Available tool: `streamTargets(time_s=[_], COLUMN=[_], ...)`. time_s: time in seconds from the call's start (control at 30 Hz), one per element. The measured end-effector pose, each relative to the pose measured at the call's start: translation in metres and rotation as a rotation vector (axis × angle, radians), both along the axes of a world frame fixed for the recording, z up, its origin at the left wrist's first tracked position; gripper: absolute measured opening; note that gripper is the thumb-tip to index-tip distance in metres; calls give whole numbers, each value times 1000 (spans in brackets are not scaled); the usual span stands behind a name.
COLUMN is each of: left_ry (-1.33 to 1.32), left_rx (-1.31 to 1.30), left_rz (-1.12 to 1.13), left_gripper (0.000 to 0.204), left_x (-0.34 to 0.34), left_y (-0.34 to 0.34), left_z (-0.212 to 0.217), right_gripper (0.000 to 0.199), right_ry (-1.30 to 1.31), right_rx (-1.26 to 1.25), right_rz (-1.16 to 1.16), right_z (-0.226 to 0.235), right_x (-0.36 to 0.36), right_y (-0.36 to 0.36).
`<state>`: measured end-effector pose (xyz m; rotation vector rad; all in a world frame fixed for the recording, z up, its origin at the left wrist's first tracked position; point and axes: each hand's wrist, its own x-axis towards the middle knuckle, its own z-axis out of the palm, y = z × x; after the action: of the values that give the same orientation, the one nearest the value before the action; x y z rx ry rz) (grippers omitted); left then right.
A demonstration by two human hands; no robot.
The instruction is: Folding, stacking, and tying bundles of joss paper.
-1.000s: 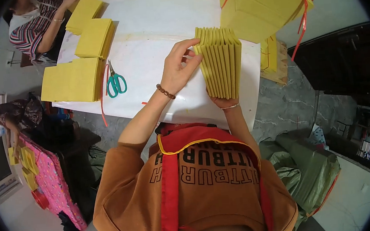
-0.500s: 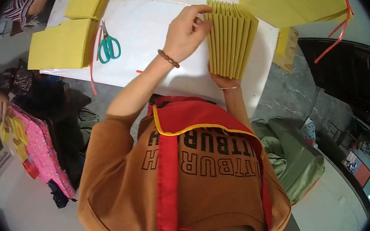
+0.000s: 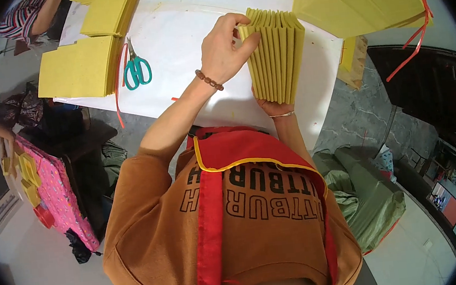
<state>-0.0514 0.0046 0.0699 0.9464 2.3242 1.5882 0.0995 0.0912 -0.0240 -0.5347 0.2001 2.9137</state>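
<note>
A stack of folded yellow paper pieces [image 3: 278, 63] stands between my two hands above the white table, its folded edges side by side like pleats. My left hand [image 3: 222, 52] pinches its far left edge, with the thumb across the near face and the fingers behind. Under the near end, my right hand [image 3: 277, 107] supports the stack from below; its fingers are mostly hidden. Left of my left arm, teal-handled scissors [image 3: 137, 73] lie on the table with their blades pointing away from me.
Stacks of yellow paper [image 3: 75, 69] lie at the table's left edge beside a red ribbon [image 3: 119, 92]. Large yellow sheets [image 3: 360, 0] with red ribbon are at far right. Another person's striped sleeve [image 3: 21, 19] shows at far left. Green sacks [image 3: 373, 200] stand right of me.
The stack has shifted slightly left and its pleats look closer together. My left thumb now lies across its left edge. Both hands still hold it.
</note>
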Motion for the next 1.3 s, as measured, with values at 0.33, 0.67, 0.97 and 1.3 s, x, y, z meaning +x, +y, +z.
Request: streamTargets(time_s=[0.33, 0.67, 0.97, 1.3], left_ry=[7, -13, -6, -64], left_rx=[-25, -46, -79, -220], left_rz=[20, 47, 63, 42], left_gripper=[32, 35, 43, 43], left_x=[1, 2, 1, -4], left_y=[-8, -14, -14, -15], left_z=[1, 6, 8, 13], right_gripper=[43, 42, 42, 45], right_ry=[49, 29, -42, -197], right_rx=[18, 45, 89, 232], right_rz=[40, 46, 41, 30], right_z=[8, 9, 8, 17], right_x=[-5, -3, -1, -9], right_y=[0, -5, -7, -9])
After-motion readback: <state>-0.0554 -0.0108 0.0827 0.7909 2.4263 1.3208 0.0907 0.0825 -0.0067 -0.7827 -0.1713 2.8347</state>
